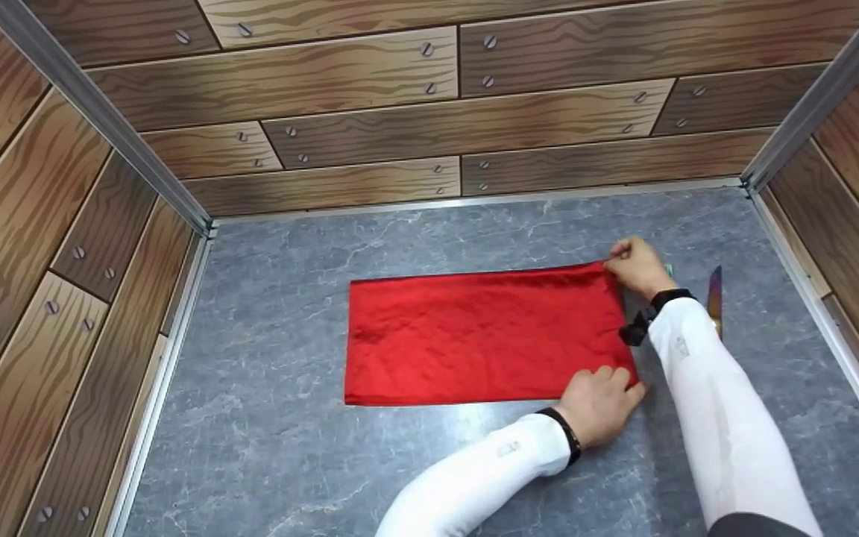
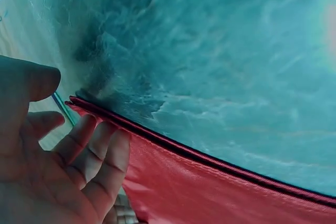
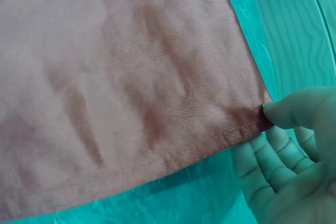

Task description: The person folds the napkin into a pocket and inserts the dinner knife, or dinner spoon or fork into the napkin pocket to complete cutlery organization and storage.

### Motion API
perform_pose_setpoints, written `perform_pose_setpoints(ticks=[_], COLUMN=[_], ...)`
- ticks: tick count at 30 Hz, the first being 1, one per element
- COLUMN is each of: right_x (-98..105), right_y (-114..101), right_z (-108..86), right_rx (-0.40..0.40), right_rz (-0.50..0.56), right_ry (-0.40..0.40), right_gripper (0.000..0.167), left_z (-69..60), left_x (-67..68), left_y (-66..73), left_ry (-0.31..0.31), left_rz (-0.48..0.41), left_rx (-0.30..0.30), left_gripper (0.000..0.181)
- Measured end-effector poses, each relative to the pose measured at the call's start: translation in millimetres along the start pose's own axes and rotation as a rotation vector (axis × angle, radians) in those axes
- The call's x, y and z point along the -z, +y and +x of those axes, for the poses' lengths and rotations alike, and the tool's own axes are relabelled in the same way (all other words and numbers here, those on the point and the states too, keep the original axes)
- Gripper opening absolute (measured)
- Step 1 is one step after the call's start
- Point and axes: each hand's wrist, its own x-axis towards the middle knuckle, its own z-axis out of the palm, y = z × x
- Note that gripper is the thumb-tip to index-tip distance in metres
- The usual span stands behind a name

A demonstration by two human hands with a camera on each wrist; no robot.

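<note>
With R hand (image 1: pixel 638 268), pinching far R corner of shiny red rectangular cloth (image 1: pixel 485 335) betw. thumb & fingers — w/ L hand (image 1: pixel 599 406), touching near R corner, fingers loosely bent, thumb well apart, gripping nothing. Handling it on grey marble-patterned surface (image 1: pixel 265 335), L of pointed multicoloured blade (image 1: pixel 714 294) partly hidden behind white R sleeve (image 1: pixel 724 418) — wearing black wrist straps (image 1: pixel 674 295).

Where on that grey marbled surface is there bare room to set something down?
Bare: marbled surface between the red cloth and left wall, plus the strip between cloth and back wall. Crowded: the cloth's right end, with left hand, right hand and, farther right, a knife.
</note>
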Motion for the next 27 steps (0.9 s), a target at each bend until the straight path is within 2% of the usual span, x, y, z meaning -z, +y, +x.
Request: perform_pose_setpoints(ticks=[4,13,19,27], right_x=[0.6,-0.1,-0.1,0.8], right_y=[-2.6,-9.7,-13.1,-11.1], right_z=[2.4,2.2,0.3,0.1], right_rx=[0.015,0.047,0.057,0.063], right_rz=[0.03,0.051,0.046,0.053], right_ry=[-0.011,-0.033,-0.03,-0.043], right_gripper=[0.04,0.043,0.04,0.039], left_z=[5.4,10.3,12.8,14.0], left_x=[-1.1,1.2,1.7,-5.5], left_y=[2.1,5.7,7.0,6.7], left_ry=[-0.044,-0.041,0.004,0.118], left_rz=[0.031,0.073,0.087,0.089], left_rx=[-0.005,-0.026,-0.018,0.024], left_gripper=[0.034,0.029,0.017,0.01])
